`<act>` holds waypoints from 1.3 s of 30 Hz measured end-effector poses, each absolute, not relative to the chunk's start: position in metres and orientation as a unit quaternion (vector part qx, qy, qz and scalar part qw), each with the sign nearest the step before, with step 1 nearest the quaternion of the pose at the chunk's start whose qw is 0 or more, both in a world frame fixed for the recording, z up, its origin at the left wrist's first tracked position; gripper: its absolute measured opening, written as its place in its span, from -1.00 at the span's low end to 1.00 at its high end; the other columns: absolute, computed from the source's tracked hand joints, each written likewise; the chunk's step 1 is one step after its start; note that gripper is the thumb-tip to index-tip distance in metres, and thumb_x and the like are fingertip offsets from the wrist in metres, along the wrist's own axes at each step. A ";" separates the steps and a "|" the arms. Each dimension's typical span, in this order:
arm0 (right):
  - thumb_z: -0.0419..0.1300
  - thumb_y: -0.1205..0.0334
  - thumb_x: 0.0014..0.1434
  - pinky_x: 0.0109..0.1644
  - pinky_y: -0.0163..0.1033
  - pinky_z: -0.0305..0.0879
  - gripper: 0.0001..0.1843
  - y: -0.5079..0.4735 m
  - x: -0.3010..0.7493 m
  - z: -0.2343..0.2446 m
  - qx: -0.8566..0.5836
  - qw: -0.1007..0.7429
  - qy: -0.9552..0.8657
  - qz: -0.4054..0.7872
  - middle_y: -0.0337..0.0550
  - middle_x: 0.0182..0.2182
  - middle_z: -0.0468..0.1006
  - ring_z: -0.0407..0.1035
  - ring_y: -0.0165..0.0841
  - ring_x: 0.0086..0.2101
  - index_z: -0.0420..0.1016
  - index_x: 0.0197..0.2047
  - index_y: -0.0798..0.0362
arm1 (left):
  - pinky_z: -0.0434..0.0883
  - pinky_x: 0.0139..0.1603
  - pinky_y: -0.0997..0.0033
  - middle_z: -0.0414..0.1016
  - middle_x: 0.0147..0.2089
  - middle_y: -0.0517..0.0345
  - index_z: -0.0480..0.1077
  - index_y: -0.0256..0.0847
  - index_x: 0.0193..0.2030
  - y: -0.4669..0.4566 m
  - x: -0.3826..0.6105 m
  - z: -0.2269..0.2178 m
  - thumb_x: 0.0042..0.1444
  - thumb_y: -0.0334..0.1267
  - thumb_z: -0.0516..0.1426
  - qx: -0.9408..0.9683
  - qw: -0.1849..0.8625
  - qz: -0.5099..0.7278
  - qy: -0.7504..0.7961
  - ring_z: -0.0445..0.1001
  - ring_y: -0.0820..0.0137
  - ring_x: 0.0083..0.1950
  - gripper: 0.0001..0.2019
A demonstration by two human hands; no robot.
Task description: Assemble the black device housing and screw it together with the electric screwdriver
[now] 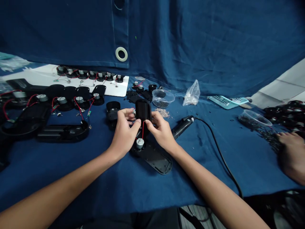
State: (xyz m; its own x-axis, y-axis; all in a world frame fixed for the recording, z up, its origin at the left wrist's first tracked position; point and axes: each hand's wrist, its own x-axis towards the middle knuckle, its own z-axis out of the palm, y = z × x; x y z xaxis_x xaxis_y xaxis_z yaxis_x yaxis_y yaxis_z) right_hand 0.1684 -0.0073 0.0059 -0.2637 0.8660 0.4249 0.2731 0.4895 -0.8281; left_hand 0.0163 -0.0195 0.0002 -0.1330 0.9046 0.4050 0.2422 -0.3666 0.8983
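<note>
Between my two hands stands a black plastic housing [143, 109], tilted upright. My left hand [125, 130] grips its left side near the bottom, thumb in front. From the right, my right hand [161, 128] pinches the lower edge. A red wire [143, 130] runs down from the housing to a small silver motor [140, 143]. That motor sits at the upper end of a long black shell [156, 159] lying on the blue cloth below my hands. My fingertips behind the housing are partly hidden.
A corded electric screwdriver [183, 126] lies right of my hand. Behind are loose silver screws [163, 112], a clear tub [163, 98] and a plastic bag [192, 93]. Wired motor assemblies [79, 100] line the left. Another person's hand [292, 156] is at far right.
</note>
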 end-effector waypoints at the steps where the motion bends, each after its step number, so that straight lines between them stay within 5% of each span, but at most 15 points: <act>1: 0.09 0.14 0.25 -0.13 -0.24 0.33 -0.84 -0.008 0.168 0.006 -0.391 0.466 -0.729 0.315 -0.20 -0.22 0.46 0.41 -0.36 -0.20 0.30 -0.12 -0.01 | 0.37 -0.03 0.26 0.31 -0.08 0.07 0.16 -0.16 -0.07 -0.024 0.017 0.003 0.14 -0.25 0.12 0.593 0.245 0.576 0.507 0.38 0.34 -0.05 -0.74; 7: 0.09 0.17 0.25 -0.08 -0.22 0.33 -0.83 -0.009 0.168 0.007 -0.394 0.471 -0.732 0.294 -0.18 -0.20 0.46 0.41 -0.34 -0.19 0.32 -0.09 -0.01 | 0.15 -0.03 0.10 0.38 -0.25 0.14 0.36 -0.16 -0.32 -0.039 0.019 0.015 0.19 -0.12 0.12 0.693 0.047 0.428 0.579 0.36 0.23 -0.16 -0.83; 16: 0.10 0.14 0.25 -0.09 -0.23 0.33 -0.78 -0.007 0.170 0.010 -0.369 0.462 -0.736 0.329 -0.20 -0.21 0.47 0.40 -0.36 -0.21 0.34 -0.05 -0.01 | 0.18 -0.15 0.27 0.40 -0.30 0.19 0.39 -0.17 -0.36 -0.037 0.019 0.019 0.24 -0.23 0.07 0.691 0.160 0.443 0.549 0.40 0.32 -0.20 -0.83; 39: 0.12 0.09 0.25 -0.29 -0.29 0.19 -0.77 -0.007 0.172 0.010 -0.378 0.440 -0.735 0.352 -0.26 -0.33 0.38 0.22 -0.42 -0.39 0.37 -0.07 -0.02 | 0.20 -0.20 0.32 0.31 -0.35 0.20 0.28 -0.21 -0.43 -0.039 0.019 0.023 0.22 -0.32 0.05 0.698 0.188 0.443 0.530 0.35 0.36 -0.24 -0.81</act>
State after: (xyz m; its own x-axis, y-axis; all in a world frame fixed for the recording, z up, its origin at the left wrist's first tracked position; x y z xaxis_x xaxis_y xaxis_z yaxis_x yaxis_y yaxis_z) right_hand 0.1719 -0.0070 0.0096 -0.3274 0.8654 0.3793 0.2461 0.4657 -0.8500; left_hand 0.0192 -0.0390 0.0230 0.0454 0.9068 0.4191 0.5733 -0.3673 0.7324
